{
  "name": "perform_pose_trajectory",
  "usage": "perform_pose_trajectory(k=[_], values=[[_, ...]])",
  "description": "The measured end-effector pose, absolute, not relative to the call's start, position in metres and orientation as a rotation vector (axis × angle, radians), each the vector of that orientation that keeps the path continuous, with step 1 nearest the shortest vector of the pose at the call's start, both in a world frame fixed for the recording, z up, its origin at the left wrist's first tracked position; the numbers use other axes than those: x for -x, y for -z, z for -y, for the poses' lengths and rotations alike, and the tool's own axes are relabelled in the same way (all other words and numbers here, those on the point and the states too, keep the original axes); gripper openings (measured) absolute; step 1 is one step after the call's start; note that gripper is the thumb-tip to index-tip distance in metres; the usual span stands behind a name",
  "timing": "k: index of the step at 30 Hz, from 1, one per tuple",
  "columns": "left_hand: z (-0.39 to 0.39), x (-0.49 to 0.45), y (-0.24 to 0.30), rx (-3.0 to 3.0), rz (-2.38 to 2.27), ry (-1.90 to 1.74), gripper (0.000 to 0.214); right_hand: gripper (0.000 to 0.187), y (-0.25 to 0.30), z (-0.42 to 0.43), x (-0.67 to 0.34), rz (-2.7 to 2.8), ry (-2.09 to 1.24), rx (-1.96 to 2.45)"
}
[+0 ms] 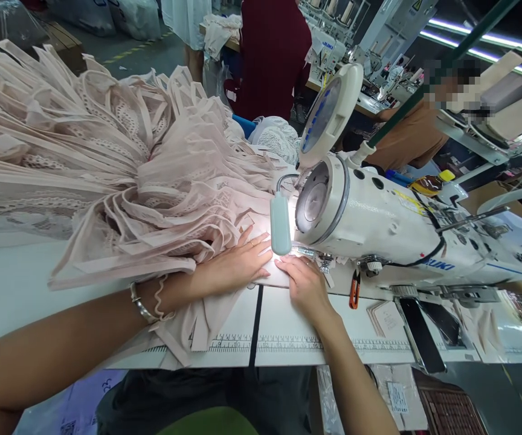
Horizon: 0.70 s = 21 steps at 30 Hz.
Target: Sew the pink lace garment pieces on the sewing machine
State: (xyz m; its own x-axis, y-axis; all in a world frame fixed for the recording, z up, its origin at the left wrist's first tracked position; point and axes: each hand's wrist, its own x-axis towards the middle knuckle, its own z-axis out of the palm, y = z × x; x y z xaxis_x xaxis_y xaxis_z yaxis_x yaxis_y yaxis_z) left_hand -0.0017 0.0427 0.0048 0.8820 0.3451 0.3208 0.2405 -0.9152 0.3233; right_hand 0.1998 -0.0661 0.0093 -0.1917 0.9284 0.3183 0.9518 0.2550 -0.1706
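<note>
A white sewing machine (379,211) stands at the right, its lamp lighting the needle area. The needle itself is hidden behind a pale green hanging guard (281,225). My left hand (238,260) lies with fingers spread on pale pink fabric (225,302) just left of the guard. Closer to the presser area, my right hand (305,281) has its fingers bent together on the fabric's near edge. A large heap of pale pink garments (152,157) with lace and bound edges spreads over the left of the table, behind my left forearm.
Orange-handled thread snips (354,290) lie beside the machine bed. Farther right are small cards (385,319) and a phone (422,335). A ruler strip (288,343) runs along the table's front edge. People and more machines are behind.
</note>
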Motion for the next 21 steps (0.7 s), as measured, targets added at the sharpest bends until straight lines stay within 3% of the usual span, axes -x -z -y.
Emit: perform_pose_trajectory(k=[5, 11, 21], values=[[-0.04, -0.001, -0.007, -2.752, -0.512, -0.604, 0.027, 0.05, -0.008, 0.064, -0.198, 2.207, 0.119, 1.759], [-0.036, -0.003, -0.013, -2.739, -0.631, -0.514, 0.012, 0.055, -0.006, 0.063, -0.194, 2.253, 0.189, 1.842], [-0.034, -0.008, -0.006, -2.918, -0.716, -0.608, 0.021, 0.061, 0.001, 0.061, -0.198, 2.263, 0.148, 1.766]])
